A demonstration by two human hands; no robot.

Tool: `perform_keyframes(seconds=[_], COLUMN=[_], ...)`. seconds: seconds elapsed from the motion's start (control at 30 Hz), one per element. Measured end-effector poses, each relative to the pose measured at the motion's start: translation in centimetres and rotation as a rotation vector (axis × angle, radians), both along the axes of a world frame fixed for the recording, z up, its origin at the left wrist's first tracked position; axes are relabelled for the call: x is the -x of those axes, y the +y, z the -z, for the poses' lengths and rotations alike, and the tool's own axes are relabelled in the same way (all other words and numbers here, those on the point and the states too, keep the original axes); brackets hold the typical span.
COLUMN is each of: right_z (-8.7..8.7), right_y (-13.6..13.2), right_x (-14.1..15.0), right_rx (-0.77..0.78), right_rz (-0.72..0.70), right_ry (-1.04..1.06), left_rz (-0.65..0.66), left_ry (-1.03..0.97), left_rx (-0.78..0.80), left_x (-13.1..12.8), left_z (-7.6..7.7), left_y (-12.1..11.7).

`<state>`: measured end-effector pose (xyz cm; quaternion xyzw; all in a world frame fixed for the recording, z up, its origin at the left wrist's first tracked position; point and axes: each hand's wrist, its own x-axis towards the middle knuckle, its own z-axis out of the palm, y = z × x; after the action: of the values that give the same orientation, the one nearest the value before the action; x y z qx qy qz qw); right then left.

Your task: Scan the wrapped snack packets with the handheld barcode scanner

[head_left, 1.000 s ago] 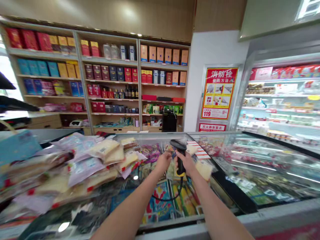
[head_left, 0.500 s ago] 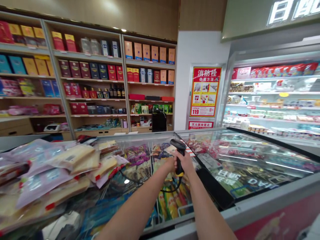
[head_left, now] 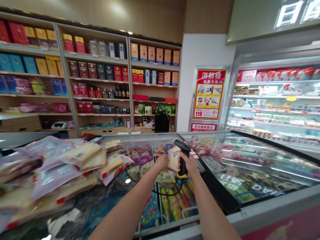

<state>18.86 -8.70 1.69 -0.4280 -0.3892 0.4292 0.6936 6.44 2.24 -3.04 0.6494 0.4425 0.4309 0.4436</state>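
My right hand (head_left: pixel 188 164) is closed round the grip of a black barcode scanner (head_left: pixel 182 150) with a yellow base, its cable looping down over the freezer glass. My left hand (head_left: pixel 162 162) holds a pale packaged sandwich (head_left: pixel 173 159) upright right in front of the scanner's head. Both hands hover over the glass lid of a chest freezer (head_left: pixel 225 156). A heap of similar wrapped sandwich packs (head_left: pixel 62 166) lies on the lid to the left.
Wooden shelves (head_left: pixel 100 83) with boxed goods and bottles fill the back wall. A red fire-hydrant poster (head_left: pixel 209 94) hangs on the white pillar. An open chiller cabinet (head_left: pixel 275 100) stands on the right. A black device (head_left: pixel 161 122) sits behind the freezer.
The view swung right and then back a little to the left. My left hand now holds a sandwich pack up against the scanner's head; the right hand keeps its grip on the scanner.
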Motion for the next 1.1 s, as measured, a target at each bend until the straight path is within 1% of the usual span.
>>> perform_keyframes(seconds=[0.1,0.17,0.2,0.27,0.33,0.43,0.5,0.7,0.83,0.93,1.0,1.1], right_z=[0.4,0.5,0.5,0.6,0.7,0.9,0.9,1.0,1.3,1.7,1.9,2.1], right_y=[0.1,0.0,0.0,-0.2,-0.3,-0.3,-0.4,-0.7,-0.5,-0.2,-0.1,0.1], right_x=[0.0,0.3,0.5,0.9,1.2,1.6,1.8,2.2,2.1,2.0,1.9,1.8], right_rx=[0.051,0.075,0.087,0.107,0.111,0.11,0.123,0.118,0.127,0.133,0.127,0.118], right_rz=[-0.064,-0.104,-0.125,-0.168,-0.204,-0.218,-0.223,-0.225,-0.222,-0.217,-0.221,-0.228], right_ry=[-0.014,-0.029,-0.043,-0.078,-0.106,-0.138,-0.167,-0.199,-0.215,-0.244,-0.255,-0.264], left_rz=[-0.091,-0.168,-0.185,-0.166,-0.116,-0.035,0.004,0.034,0.032,0.064,0.082,0.07], left_ry=[-0.062,-0.175,-0.237,-0.338,-0.41,-0.469,-0.484,-0.498,-0.48,-0.459,-0.469,-0.506], left_rx=[0.023,0.045,0.07,0.135,0.174,0.15,0.127,0.132,0.133,0.125,0.128,0.136], left_x=[2.5,3.6,3.9,4.1,4.0,3.7,3.6,3.5,3.4,3.5,3.5,3.5], left_z=[-0.5,-0.6,-0.5,-0.3,0.0,0.3,0.4,0.7,0.6,0.4,0.4,0.4], left_y=[0.7,1.1,1.3,1.5,1.5,1.5,1.4,1.4,1.3,1.1,1.1,1.1])
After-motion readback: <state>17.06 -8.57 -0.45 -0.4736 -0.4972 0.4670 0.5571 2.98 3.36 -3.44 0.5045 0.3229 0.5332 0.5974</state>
